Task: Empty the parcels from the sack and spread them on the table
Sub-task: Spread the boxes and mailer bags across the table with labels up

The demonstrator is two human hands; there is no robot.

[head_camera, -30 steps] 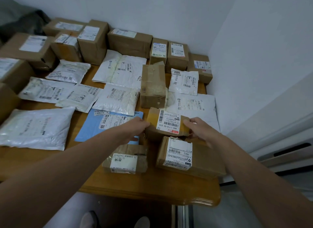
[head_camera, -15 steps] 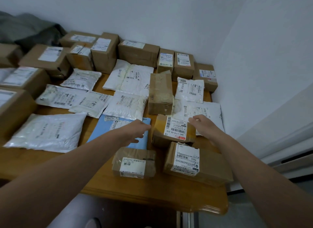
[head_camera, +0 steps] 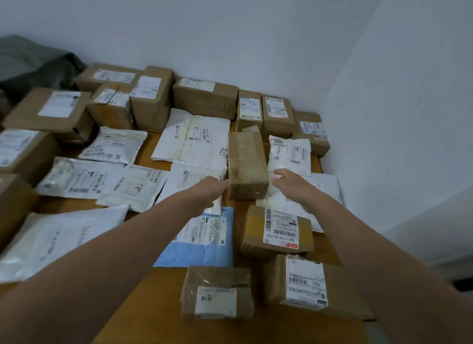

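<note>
Parcels (head_camera: pixel 194 136) already cover the counter (head_camera: pixel 153 305) (boxes (head_camera: pixel 204 95) behind, mailers (head_camera: pixel 112 145) in front). The left hand (head_camera: pixel 210 192) and right hand (head_camera: pixel 289 182), empty and loose-fingered, flank 1 taped brown box (head_camera: pixel 247 164); only tidying seems left.

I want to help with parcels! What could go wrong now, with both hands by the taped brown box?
1. The left hand and right hand are open either side of the taped box; a loose grip might drop it onto the white bag.
2. The right forearm passes close by the barcode box and could nudge it.
3. The front box seems near the table edge; a bump might tip it off.
</note>
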